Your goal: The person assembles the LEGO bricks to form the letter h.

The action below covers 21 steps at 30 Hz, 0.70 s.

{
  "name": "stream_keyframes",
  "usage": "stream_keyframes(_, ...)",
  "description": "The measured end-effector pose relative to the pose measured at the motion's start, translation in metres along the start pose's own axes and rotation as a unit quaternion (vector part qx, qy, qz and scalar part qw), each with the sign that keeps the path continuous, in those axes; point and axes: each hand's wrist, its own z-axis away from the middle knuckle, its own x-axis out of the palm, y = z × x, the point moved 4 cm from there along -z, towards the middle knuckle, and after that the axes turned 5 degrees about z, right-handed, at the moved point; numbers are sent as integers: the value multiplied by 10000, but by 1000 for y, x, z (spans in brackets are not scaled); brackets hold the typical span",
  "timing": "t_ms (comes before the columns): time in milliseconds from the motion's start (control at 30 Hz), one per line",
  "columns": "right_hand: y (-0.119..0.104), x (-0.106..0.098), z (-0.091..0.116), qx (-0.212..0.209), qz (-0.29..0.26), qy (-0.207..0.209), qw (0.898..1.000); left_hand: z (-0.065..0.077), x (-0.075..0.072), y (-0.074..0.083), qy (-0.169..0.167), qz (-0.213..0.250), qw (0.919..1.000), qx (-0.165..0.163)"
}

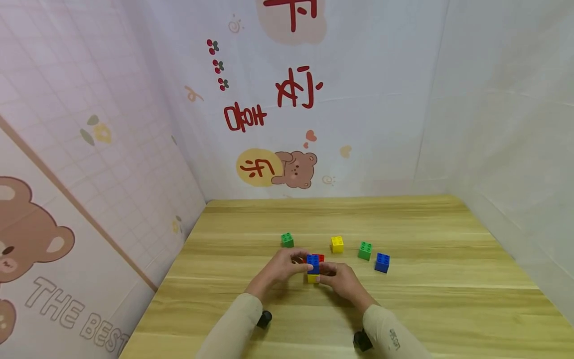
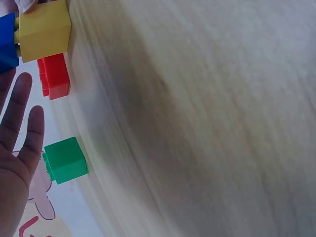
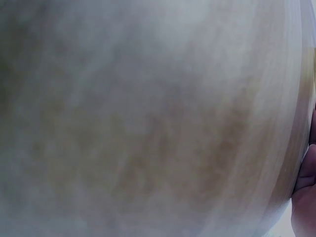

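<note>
Clamping blue block in left grip, atop held yellow block; clamping held yellow block in right grip. Showing studs between both in left wrist view, so probably not sitting flush. Best keeping held yellow block level, aligning edges, pressing straight down with even force. Working over wood-grain bench; seeing red block just beyond held yellow block, green block beyond-left of it, loose yellow block, second green block and second blue block beyond-right, printed backdrop far beyond.

"THE BEST" — left wall; red Chinese characters — back wall.
</note>
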Motion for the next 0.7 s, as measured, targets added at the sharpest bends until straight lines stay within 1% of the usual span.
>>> stream_keyframes(200,2,0,-1,-61,74,17,10000,1,-1,-1,-92,-57,9999,-68)
stream_keyframes(333,2,-1,-2,-67,140,63,9999,0,0,-2,-96,-41,9999,-13)
stream_keyframes(467,2,0,-2,-34,99,51,9999,0,2,-4,-28,-100,9999,109)
stream_keyframes(700,1,2,-1,-143,101,3,9998,2,4,-8,163,-162,9996,171)
